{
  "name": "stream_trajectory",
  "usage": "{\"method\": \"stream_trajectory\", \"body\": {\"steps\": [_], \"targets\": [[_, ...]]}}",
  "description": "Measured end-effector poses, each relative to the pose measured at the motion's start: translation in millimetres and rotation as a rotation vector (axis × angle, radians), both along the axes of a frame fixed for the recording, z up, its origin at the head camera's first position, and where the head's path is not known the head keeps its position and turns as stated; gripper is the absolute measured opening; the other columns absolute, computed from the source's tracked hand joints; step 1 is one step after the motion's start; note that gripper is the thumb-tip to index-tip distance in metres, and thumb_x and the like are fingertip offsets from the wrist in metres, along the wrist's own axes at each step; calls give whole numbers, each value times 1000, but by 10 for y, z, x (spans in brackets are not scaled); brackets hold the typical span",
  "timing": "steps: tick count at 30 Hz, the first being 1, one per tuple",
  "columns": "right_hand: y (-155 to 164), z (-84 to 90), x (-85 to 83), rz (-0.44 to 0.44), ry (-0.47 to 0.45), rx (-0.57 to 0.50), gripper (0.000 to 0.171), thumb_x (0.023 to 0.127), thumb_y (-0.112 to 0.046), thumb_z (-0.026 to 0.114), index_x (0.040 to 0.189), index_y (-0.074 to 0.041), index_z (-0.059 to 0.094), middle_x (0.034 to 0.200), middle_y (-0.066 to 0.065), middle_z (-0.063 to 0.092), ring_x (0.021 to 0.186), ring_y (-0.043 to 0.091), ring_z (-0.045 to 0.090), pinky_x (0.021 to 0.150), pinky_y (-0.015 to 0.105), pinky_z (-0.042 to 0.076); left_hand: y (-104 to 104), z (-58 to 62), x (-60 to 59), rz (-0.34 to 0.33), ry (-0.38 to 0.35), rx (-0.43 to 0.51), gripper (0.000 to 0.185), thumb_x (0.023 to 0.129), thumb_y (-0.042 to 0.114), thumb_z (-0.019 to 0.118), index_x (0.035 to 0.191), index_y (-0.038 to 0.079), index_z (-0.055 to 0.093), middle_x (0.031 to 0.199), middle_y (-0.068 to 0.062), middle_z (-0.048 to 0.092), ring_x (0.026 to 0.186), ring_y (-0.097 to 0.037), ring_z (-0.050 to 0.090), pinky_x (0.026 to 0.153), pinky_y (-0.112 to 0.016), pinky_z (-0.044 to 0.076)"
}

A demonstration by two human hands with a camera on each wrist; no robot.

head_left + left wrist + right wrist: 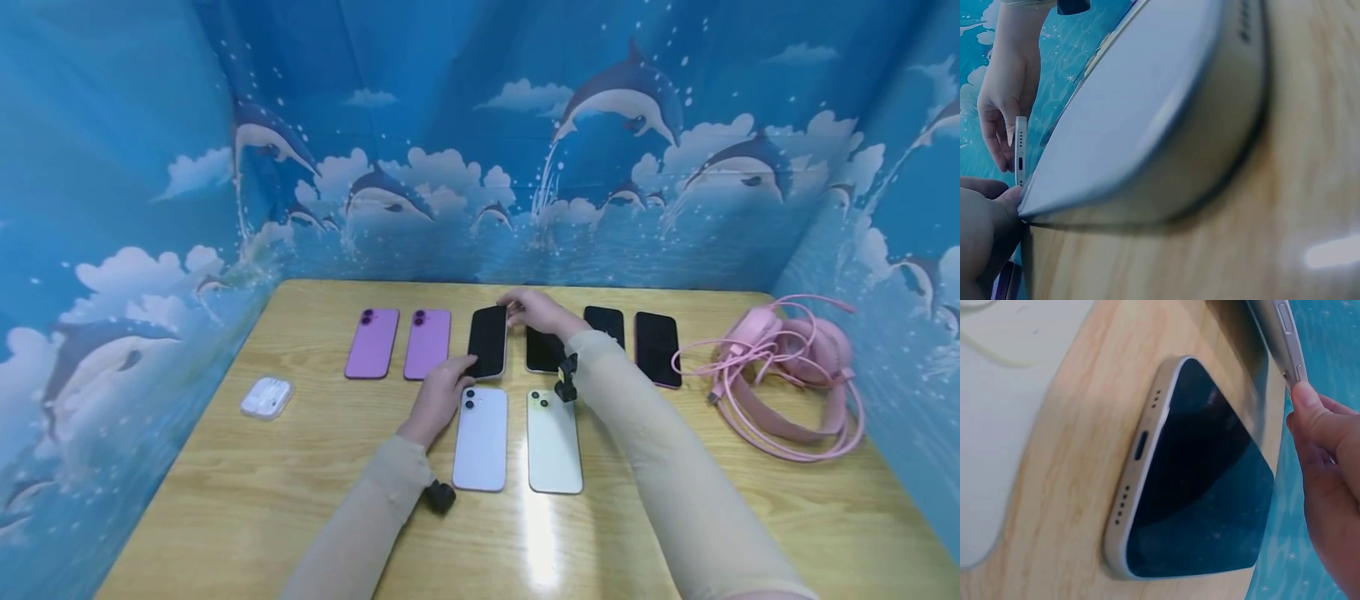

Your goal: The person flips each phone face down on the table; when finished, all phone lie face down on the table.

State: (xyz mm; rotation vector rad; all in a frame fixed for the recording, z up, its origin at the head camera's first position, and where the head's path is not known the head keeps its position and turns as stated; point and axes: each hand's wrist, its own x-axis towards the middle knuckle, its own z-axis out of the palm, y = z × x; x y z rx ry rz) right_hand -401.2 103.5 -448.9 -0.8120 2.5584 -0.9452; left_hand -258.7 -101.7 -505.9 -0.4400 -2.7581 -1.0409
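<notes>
Two hands hold one black-faced phone (pixel 488 341) in the far row on the table (pixel 225 500).

The left hand (pixel 441 393) pinches its near end, the right hand (pixel 536 310) its far corner; a white phone (pixel 481 439) lies just below, purple phones (pixel 397 342) to the left.
</notes>
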Motion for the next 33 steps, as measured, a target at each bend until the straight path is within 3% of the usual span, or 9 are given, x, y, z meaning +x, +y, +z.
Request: {"method": "stream_trajectory", "body": {"steps": [17,33], "targets": [[-79,153,-8,-40,38,-101,39,93,-10,62,130,1,56,127,15,57,114,27,54,94,39,49,16,-28,-12,6,-31,50,41,92,10,61,132,7,55,127,-12,60,116,-26,56,100,-41,45],[-180,257,-10,-22,30,-36,41,93,-14,62,131,-1,55,128,14,55,116,27,53,97,37,47,55,14,-29,15,-116,95,41,92,10,61,133,9,54,122,-9,61,115,-24,56,98,-38,47]]}}
